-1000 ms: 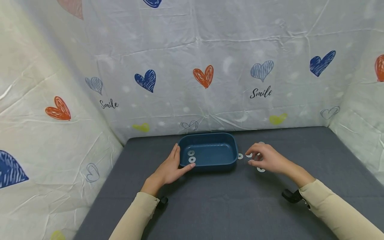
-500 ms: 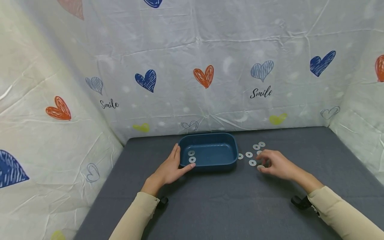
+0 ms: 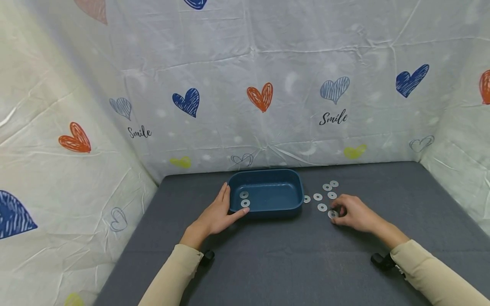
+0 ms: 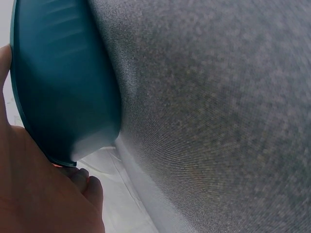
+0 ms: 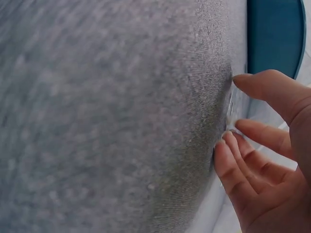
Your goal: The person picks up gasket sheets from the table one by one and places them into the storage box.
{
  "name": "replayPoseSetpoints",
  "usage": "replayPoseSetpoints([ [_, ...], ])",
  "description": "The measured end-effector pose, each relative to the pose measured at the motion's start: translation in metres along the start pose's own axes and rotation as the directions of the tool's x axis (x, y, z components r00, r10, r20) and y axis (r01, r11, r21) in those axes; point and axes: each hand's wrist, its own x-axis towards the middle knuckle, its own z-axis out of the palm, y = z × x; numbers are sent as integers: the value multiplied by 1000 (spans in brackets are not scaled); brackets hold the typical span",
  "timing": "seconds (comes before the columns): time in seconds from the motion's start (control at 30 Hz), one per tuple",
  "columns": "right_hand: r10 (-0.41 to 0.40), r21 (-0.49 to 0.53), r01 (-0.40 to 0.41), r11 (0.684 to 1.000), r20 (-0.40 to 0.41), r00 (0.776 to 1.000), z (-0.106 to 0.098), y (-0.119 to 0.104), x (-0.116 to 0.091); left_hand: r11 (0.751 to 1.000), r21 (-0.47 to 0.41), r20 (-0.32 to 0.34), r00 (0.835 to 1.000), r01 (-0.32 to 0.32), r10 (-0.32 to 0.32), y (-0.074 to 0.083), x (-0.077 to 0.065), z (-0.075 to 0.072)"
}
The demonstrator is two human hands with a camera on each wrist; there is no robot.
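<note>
In the head view, my left hand (image 3: 215,215) rests against the left end of a dark blue rectangular box (image 3: 293,208). Its fingers lie straight along the end wall, and the thumb touches the front rim. Two flat silver washers (image 3: 245,203) lie inside at the left. Right of the box, my right hand (image 3: 356,213) is low over the table, thumb and index finger on either side of the nearest loose washer (image 3: 331,215). The right wrist view shows that hand's thumb and fingers (image 5: 265,133) apart at the cloth.
Several more washers (image 3: 322,207) lie scattered between the box and the right hand, one (image 3: 307,199) close against the box's right wall. Dark grey cloth (image 3: 275,263) covers the table. A white curtain (image 3: 226,127) with printed hearts stands behind it and at both sides.
My right hand has moved right and toward me, away from the washers nearer the box, to the front washer, leaving the others uncovered. The left hand and box have not moved.
</note>
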Motion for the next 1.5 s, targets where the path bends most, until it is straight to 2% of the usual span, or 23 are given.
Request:
replayPoseSetpoints([
  [0.33,52,0,-52,999,-24,998,3,-2,2,1000,9,1,1000,7,-7,1,0,0],
  [0.6,59,-5,-60,998,-52,997,6,-2,3,1000,19,7,1000,5,-5,1,0,-2],
  [1.03,101,6,-101,995,0,995,6,-3,6,1000,-2,4,1000,-1,1,2,-1,-1],
  [1.5,52,-63,-55,997,-48,998,6,-5,6,1000,-4,-6,1000,0,0,1,-1,0],
])
